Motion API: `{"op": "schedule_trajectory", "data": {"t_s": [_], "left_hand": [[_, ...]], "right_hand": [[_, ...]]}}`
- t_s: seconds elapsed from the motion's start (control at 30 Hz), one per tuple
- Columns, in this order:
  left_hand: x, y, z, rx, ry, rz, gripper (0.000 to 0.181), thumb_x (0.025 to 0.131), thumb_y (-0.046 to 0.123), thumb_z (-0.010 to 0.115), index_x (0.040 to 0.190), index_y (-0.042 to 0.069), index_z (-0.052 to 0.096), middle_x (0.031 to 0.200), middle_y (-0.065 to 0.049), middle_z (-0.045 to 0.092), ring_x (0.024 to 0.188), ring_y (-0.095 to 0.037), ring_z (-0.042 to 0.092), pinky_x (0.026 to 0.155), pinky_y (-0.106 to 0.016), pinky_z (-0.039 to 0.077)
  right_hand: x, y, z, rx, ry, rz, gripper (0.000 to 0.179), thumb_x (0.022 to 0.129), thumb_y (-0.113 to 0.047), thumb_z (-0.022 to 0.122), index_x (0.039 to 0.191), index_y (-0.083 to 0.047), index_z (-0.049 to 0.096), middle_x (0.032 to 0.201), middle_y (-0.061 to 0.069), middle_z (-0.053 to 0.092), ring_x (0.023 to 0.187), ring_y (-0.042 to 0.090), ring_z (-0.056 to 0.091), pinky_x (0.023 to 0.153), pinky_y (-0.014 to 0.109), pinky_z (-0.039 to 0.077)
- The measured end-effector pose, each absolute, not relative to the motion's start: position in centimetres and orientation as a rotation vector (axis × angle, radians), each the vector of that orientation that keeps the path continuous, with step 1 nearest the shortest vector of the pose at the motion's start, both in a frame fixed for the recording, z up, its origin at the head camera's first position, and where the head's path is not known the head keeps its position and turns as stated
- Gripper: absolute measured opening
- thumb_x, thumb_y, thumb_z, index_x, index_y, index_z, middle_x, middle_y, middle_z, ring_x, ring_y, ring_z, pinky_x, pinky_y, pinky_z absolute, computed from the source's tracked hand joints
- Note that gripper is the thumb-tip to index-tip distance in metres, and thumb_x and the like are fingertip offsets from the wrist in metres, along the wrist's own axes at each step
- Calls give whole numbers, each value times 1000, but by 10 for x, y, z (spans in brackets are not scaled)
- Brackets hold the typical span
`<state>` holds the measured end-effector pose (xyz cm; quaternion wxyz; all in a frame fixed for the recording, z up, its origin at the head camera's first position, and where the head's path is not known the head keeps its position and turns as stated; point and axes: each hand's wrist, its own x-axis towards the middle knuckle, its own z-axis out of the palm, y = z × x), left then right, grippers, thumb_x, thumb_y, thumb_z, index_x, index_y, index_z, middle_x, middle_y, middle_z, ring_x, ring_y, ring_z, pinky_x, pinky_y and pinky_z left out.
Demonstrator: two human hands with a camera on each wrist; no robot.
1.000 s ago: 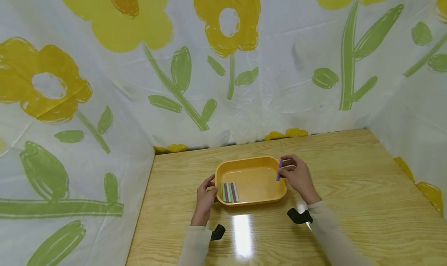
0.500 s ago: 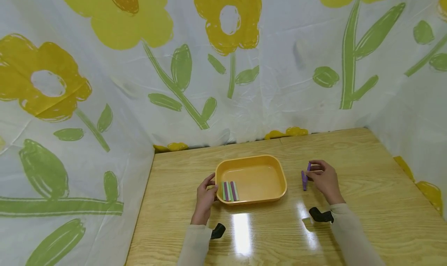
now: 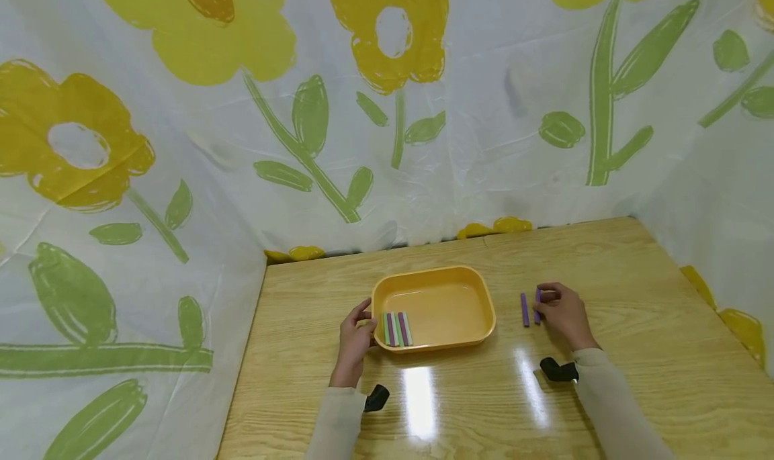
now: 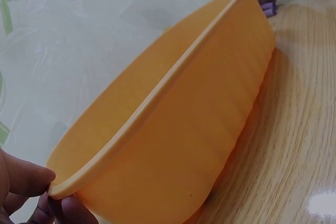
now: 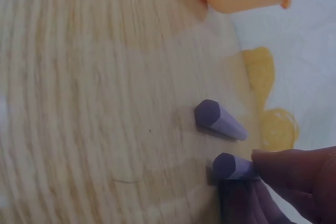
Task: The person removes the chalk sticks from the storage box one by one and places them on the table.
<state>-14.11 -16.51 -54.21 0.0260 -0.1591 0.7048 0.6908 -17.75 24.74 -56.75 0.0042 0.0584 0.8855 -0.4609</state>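
Note:
My left hand point(image 3: 353, 339) grips the left end of an orange plastic tray point(image 3: 450, 315), thumb and fingers pinching its rim in the left wrist view. Inside the tray, a row of several green and purple chalk sticks point(image 3: 396, 330) lies side by side at the near left corner. To the tray's right, my right hand point(image 3: 564, 312) pinches a purple chalk stick point(image 5: 231, 167) down at the table. Beside it, a second purple chalk stick point(image 5: 223, 120) lies untouched, roughly parallel with a small gap between. The far end of the held chalk is hidden by my fingers in the right wrist view.
The wood-grain table point(image 3: 459, 406) reaches back to a white cloth wall point(image 3: 484, 144) printed with yellow flowers. Another cloth wall point(image 3: 181, 299) borders the left side. Black curved pieces point(image 3: 559, 370) stick out at both wrists.
My right hand has carried the purple chalk stick from over the tray's right edge rightward and down, beside the other purple stick. My left hand stays on the tray's rim.

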Motion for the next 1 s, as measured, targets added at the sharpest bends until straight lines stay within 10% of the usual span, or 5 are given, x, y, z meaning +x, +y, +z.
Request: {"op": "schedule_trajectory", "data": {"t_s": [0.23, 1.0], "left_hand": [[-142, -164, -542, -486, 2176, 2131, 50, 104, -4, 54, 154, -1, 51, 117, -15, 52, 73, -17, 53, 57, -23, 48], [-141, -162, -540, -496, 2186, 2098, 53, 104, -4, 54, 156, -1, 47, 117, -15, 51, 73, -18, 54, 56, -24, 48]], "right_hand": [[-181, 244, -560, 104, 2815, -1320, 41, 95, 1, 72, 131, 17, 59, 113, 37, 67, 101, 50, 68, 81, 55, 58], [-184, 239, -550, 72, 2813, -1176, 38, 94, 1, 74, 127, 16, 62, 106, 30, 70, 96, 43, 69, 76, 51, 58]]}}
